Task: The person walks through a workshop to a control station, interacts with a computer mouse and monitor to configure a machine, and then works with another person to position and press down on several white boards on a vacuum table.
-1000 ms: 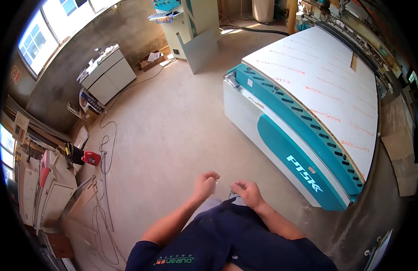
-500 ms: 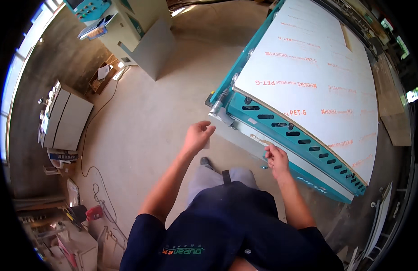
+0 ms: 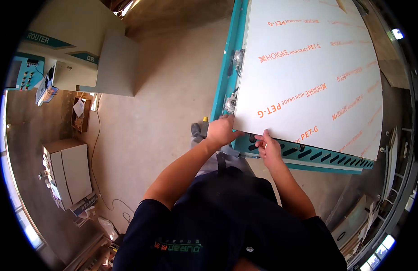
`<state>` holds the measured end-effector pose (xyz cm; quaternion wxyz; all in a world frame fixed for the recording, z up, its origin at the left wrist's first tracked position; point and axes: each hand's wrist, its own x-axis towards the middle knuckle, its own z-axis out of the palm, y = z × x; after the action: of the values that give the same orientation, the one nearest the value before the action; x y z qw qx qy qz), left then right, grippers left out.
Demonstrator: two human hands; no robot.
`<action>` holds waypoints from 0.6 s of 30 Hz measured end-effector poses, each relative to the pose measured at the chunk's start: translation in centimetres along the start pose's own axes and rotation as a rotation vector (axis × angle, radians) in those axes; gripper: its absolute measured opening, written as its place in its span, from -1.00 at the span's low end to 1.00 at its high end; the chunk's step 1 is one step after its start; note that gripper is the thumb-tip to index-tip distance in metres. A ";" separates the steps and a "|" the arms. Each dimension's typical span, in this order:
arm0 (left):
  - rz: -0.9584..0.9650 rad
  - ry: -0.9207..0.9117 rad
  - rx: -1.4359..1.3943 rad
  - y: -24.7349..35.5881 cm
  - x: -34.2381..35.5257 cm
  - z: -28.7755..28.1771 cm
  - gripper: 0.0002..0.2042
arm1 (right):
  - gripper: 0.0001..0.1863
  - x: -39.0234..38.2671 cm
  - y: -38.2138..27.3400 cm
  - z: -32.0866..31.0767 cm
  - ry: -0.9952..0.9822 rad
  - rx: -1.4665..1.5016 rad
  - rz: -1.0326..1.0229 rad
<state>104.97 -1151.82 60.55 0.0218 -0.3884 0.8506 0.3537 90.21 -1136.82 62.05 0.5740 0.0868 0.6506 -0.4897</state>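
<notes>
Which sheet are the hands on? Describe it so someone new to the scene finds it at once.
Start at the long teal machine bed with slotted sides on the right. Lying flat on it is the big white sheet, with the left hand and right hand at its near corner. Repeated orange lettering across a plain white face sets it apart from the grey cabinets.

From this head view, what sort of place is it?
Likely a panel-cutting workshop: both hands, left hand and right hand, grip a large white sheet on a teal machine bed, control console nearby, bare concrete floor.
</notes>
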 end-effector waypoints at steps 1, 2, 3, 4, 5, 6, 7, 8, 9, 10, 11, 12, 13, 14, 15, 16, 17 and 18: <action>0.082 0.003 0.001 -0.3 0.3 -0.1 -0.43 | -0.44 -0.1 -0.3 0.5 0.043 0.016 0.006; 0.171 0.006 0.001 -0.9 0.6 0.1 -0.47 | -0.47 -0.1 0.0 0.6 0.088 0.007 -0.003; 0.179 -0.010 -0.006 -1.4 0.3 0.2 -0.47 | -0.48 0.0 0.4 0.5 0.107 0.009 0.009; 0.206 0.024 -0.044 -1.7 -0.1 0.4 -0.49 | -0.49 0.2 0.8 0.5 0.126 0.011 0.020; 0.227 0.061 -0.089 -1.4 -0.5 0.6 -0.50 | -0.49 -0.1 0.6 0.7 0.144 0.009 0.028; 0.228 0.049 -0.103 -1.4 -0.6 0.8 -0.50 | -0.50 -0.4 0.3 0.8 0.166 0.016 0.044; 0.242 0.078 -0.131 -1.5 -0.6 1.2 -0.51 | -0.51 -0.7 0.1 1.0 0.184 0.023 0.058; 0.264 0.109 -0.157 -1.6 -0.4 1.4 -0.52 | -0.51 -0.7 0.0 1.1 0.197 0.024 0.057; 0.250 0.114 -0.187 -1.5 -0.3 1.4 -0.53 | -0.51 -0.7 -0.2 1.1 0.216 0.020 0.062; 0.256 0.114 -0.191 -1.6 0.1 1.0 -0.53 | -0.51 -0.6 -0.3 1.2 0.230 0.015 0.064; 0.263 0.114 -0.225 -1.7 0.1 1.2 -0.54 | -0.51 -0.6 0.0 0.9 0.224 0.036 0.064; 0.272 0.118 -0.256 -1.6 0.0 1.3 -0.54 | -0.51 -0.7 0.2 0.9 0.223 0.035 0.058; 0.278 0.127 -0.253 -1.7 -0.5 1.5 -0.54 | -0.51 -0.9 0.3 1.0 0.208 0.040 0.059; 0.243 0.087 -0.241 -1.9 -0.6 1.6 -0.54 | -0.51 -0.7 0.1 1.2 0.187 0.052 0.042; 0.216 0.062 -0.223 -2.2 -0.2 1.6 -0.54 | -0.51 -0.7 0.5 1.2 0.192 0.038 0.049; 0.199 0.066 -0.246 -2.3 -0.6 1.7 -0.52 | -0.50 -0.3 1.1 1.1 0.188 0.025 0.038; 0.151 -0.007 -0.261 -2.3 -0.4 1.5 -0.48 | -0.49 0.1 2.0 0.6 0.161 0.015 0.002; 0.129 -0.088 -0.233 -2.8 -0.4 1.2 -0.46 | -0.49 0.3 2.0 0.8 0.176 -0.041 0.054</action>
<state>106.87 -1152.08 58.16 -0.0089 -0.3171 0.8252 0.4673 91.99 -1136.58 60.83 0.5295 0.1354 0.7056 -0.4510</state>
